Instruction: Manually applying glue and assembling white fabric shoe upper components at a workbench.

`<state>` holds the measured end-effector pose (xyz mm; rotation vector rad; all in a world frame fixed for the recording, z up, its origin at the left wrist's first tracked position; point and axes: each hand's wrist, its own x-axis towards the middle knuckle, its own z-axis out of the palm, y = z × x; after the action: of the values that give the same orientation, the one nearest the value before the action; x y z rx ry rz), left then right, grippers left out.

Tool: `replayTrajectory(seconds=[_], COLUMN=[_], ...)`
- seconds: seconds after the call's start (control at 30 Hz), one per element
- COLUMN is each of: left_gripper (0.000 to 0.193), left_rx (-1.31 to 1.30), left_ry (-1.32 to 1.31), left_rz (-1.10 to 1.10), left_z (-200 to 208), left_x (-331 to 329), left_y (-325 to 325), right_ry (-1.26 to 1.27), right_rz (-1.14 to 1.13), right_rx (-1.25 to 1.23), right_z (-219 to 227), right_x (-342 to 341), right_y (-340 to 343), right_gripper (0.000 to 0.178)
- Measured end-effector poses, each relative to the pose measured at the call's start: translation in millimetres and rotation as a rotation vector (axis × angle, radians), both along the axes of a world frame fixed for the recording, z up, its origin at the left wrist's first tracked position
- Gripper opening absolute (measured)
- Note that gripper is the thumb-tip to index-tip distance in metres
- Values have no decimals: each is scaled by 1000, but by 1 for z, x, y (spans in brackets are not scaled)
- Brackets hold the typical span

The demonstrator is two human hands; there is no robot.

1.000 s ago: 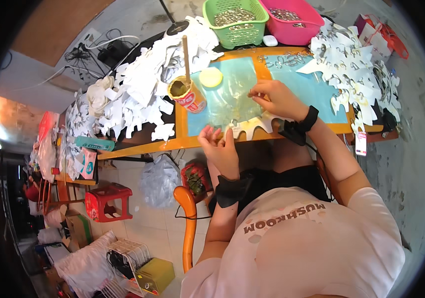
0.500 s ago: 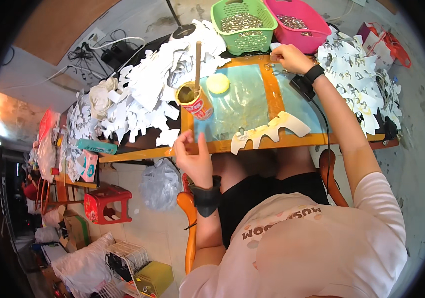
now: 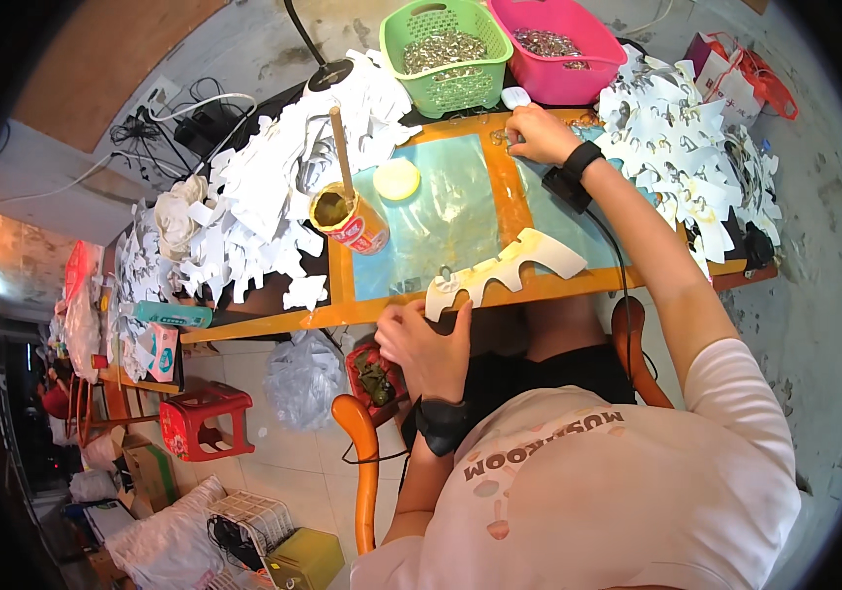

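Along the table's front edge lies a cream, scalloped flat strip (image 3: pixel 510 264), with a small metal ring (image 3: pixel 446 273) on its left end. My left hand (image 3: pixel 426 344) is beside that end, palm low, thumb and fingers apart; whether a fingertip touches the strip is not clear. At the back of the table my right hand (image 3: pixel 539 135) has its fingers drawn together over a few loose metal rings (image 3: pixel 497 137). What its fingertips pinch is hidden. A tub of brownish paste (image 3: pixel 354 228) with a stick (image 3: pixel 342 157) in it stands left of the strip, near a round yellow disc (image 3: pixel 396 179).
Green (image 3: pixel 451 84) and pink (image 3: pixel 564 71) baskets of metal parts stand at the back. White cut pieces (image 3: pixel 283 187) heap up at left; more pieces with rings (image 3: pixel 672 147) lie at right. A black device (image 3: pixel 569 187) with a cable sits by my right wrist. A red stool (image 3: pixel 207 421) is on the floor.
My left hand has moved right and down to the strip's left end. My right hand stays by the loose rings, its fingers now lower among them. The whole view has shifted slightly.
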<state>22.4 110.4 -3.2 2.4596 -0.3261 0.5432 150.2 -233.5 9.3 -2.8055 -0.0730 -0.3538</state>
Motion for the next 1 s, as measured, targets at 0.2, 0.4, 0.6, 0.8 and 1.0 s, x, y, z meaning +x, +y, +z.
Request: replayTrajectory(seconds=[0.2,0.4,0.6,0.8,1.0], left_gripper=[35,43,32,18,17], left_rx=[-278,-110,-76,-475,-1492], left_ry=[87,11,40,56,292], left_rz=[-148,139,23,76,31], left_z=[-24,-22,-23,-24,-30], left_x=[32,10,11,11,10], left_y=[0,-11,-30,-37,-24], right_ry=[-111,-17,80,65,93], right_rz=[86,223,320,346,275], right_rx=[186,597,914,1020,1286], right_z=[-3,31,26,8,-6], right_x=[-23,-70,-95,-107,-118], right_y=[19,61,96,112,130], right_gripper=[15,18,16,17,17])
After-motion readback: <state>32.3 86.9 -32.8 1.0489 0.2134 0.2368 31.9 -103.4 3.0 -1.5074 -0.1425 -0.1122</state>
